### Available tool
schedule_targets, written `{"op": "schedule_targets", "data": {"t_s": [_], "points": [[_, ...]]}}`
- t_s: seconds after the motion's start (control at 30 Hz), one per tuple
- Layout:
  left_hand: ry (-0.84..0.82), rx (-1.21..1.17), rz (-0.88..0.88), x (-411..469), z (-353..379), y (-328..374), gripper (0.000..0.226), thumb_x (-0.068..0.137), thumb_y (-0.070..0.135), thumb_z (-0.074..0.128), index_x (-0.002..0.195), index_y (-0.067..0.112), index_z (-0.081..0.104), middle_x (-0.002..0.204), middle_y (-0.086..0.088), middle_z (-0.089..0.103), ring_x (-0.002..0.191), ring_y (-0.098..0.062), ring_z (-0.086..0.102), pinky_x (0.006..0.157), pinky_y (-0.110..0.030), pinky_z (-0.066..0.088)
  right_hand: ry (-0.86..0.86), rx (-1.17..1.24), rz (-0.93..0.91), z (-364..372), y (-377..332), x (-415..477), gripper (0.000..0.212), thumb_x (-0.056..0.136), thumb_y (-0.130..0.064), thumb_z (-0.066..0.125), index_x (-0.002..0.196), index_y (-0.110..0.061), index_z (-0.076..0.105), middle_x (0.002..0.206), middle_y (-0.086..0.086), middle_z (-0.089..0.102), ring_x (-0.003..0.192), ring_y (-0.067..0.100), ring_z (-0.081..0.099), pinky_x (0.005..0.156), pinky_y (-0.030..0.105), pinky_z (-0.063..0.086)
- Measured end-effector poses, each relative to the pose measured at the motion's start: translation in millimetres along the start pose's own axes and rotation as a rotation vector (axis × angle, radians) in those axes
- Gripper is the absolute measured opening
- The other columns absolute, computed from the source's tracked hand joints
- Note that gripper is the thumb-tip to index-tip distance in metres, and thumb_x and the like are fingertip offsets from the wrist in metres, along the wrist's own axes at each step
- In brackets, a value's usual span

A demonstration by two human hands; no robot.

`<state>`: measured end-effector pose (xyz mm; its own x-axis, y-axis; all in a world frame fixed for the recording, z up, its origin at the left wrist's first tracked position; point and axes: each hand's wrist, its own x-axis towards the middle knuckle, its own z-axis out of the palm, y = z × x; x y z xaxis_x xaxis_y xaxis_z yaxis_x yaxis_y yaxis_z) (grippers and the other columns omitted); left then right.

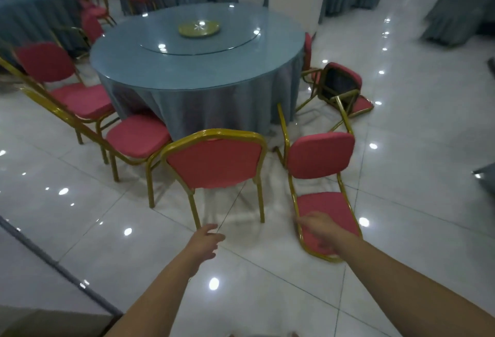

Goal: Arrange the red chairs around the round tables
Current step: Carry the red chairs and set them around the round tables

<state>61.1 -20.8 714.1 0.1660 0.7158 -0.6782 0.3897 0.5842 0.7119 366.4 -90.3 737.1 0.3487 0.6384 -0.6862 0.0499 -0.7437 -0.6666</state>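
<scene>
On my feed, the first red chair (45,62) stands upright at the left of the round table (134,68), with an oval padded back, a thick red cushion and a gold tubular metal frame. Next to it, at the table's near-left edge, a second red chair (138,135) has its rounded seat cushion pushed up against the hanging cloth.

The table is draped to the floor in smooth blue-grey cloth that falls in soft folds. A clear glass turntable (227,44) lies on top, with a flat yellow-green disc (199,28) at its centre.

On the table's near side, a third red chair (214,161) stands upright with its arched gold-rimmed back towards me. My left hand (206,240) hovers over the glossy white floor tiles (267,283) just behind that chair. Its fingers are loose and spread, and it grips nothing.

To the near right of the table, a toppled red chair (321,158) lies with one pad flat on the tiles and the other raised. My right hand (318,225) is over the flat pad with fingers stretched out and nothing held. It is blurred, so I cannot tell whether it touches the chair.

At the table's right side lies an overturned chair (340,82), its dark underside showing and its gold legs sticking out.
</scene>
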Motion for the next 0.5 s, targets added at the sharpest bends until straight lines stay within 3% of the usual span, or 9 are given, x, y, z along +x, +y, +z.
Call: {"op": "schedule_targets", "data": {"t_s": [0.1, 0.23, 0.4, 0.5], "points": [[-0.051, 0.073, 0.014, 12, 22, 12, 0.044, 0.091, 0.019, 0.067, 0.132, 0.019, 0.051, 0.117, -0.009, 0.056, 0.103, -0.026, 0.059, 0.080, -0.034, 0.053, 0.111, -0.045, 0.021, -24, 19, -13, 0.039, 0.094, -0.028, 0.066, 0.123, -0.002, 0.059, 0.102, 0.003, 0.061, 0.077, 0.013, 0.055, 0.058, 0.027, 0.044], [-0.155, 0.131, 0.018, 27, 60, 22, 0.042, 0.090, 0.021, 0.068, 0.130, 0.020, 0.054, 0.114, -0.008, 0.058, 0.097, -0.023, 0.060, 0.075, -0.032, 0.053, 0.177, -0.012, 0.122, -58, 53, -39, 0.058, 0.091, -0.044, 0.066, 0.138, -0.016, 0.047, 0.132, 0.006, 0.054, 0.114, 0.026, 0.054, 0.081, 0.037, 0.043], [-0.274, 0.192, 0.023, 35, 119, 19, 0.043, 0.090, 0.022, 0.067, 0.131, 0.022, 0.054, 0.123, -0.008, 0.056, 0.106, -0.024, 0.057, 0.081, -0.033, 0.052, 0.287, -0.006, 0.210, -101, 103, -66, 0.032, 0.091, -0.043, 0.065, 0.113, -0.020, 0.059, 0.114, 0.003, 0.057, 0.103, 0.024, 0.055, 0.076, 0.034, 0.042], [-0.352, 0.291, 0.050, 31, 154, 10, 0.041, 0.090, 0.020, 0.066, 0.129, 0.022, 0.054, 0.101, -0.001, 0.058, 0.086, -0.015, 0.055, 0.082, -0.033, 0.050, 0.321, -0.001, 0.238, -123, 128, -71, 0.036, 0.092, -0.041, 0.064, 0.119, -0.018, 0.059, 0.113, 0.000, 0.057, 0.105, 0.024, 0.055, 0.075, 0.032, 0.043]]}}
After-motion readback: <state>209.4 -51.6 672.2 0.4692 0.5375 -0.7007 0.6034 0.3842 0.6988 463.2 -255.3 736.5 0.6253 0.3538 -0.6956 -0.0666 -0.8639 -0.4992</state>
